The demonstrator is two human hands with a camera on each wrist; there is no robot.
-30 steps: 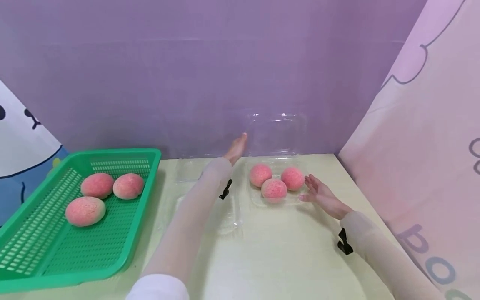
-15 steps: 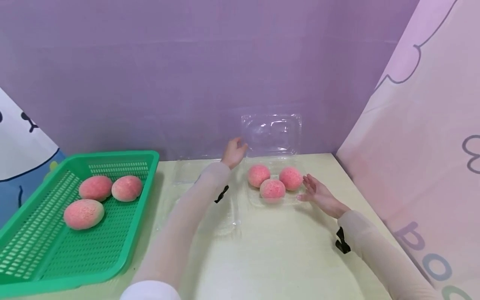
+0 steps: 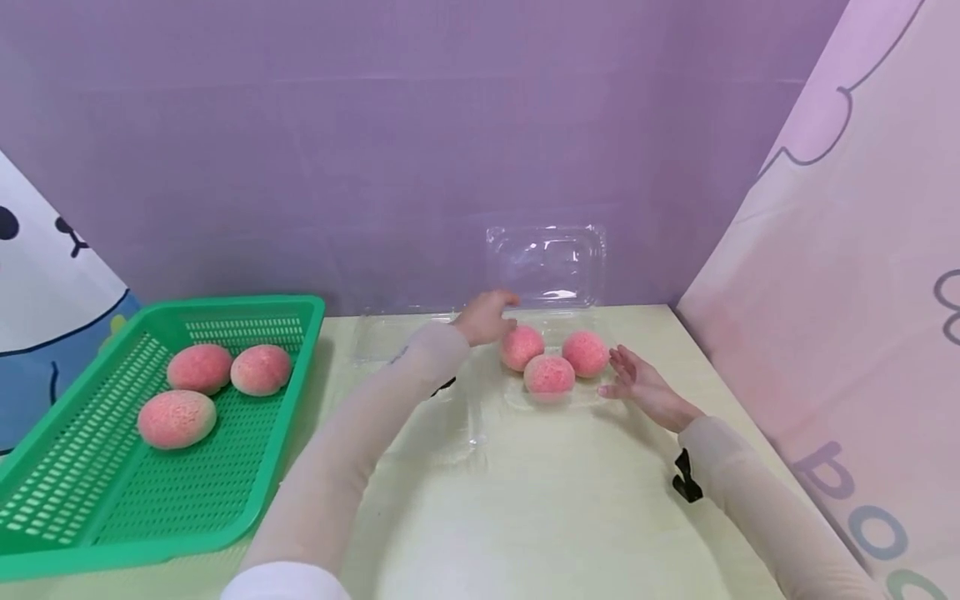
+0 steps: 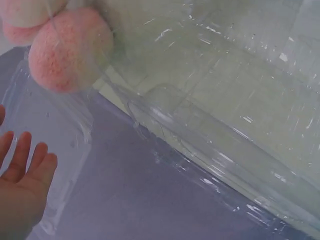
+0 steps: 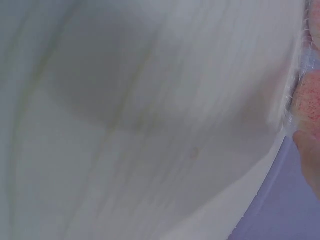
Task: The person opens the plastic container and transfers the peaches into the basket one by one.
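Three pink, cream-tinged peaches (image 3: 550,377) sit grouped in the base of a clear plastic clamshell box (image 3: 517,400). Its lid (image 3: 547,265) stands raised against the purple backdrop. My left hand (image 3: 483,318) is over the box's left rear side, just behind the left peach (image 4: 70,50); its fingers are extended and hold nothing in the left wrist view. At the box's right side, my right hand (image 3: 647,389) has its fingers extended by the right peach (image 3: 585,354). A fingertip is close to the box edge in the right wrist view; contact is unclear.
A green perforated basket (image 3: 273,467) with three more peaches (image 3: 177,419) stands at the left. Another clear box (image 3: 442,433) lies open left of the filled one, partly behind my left forearm. The purple backdrop (image 3: 375,167) rises at the table's rear edge.
My left hand has moved right and down from beside the raised lid to above the box's rear left. My right hand stays beside the box. The peaches keep their places.
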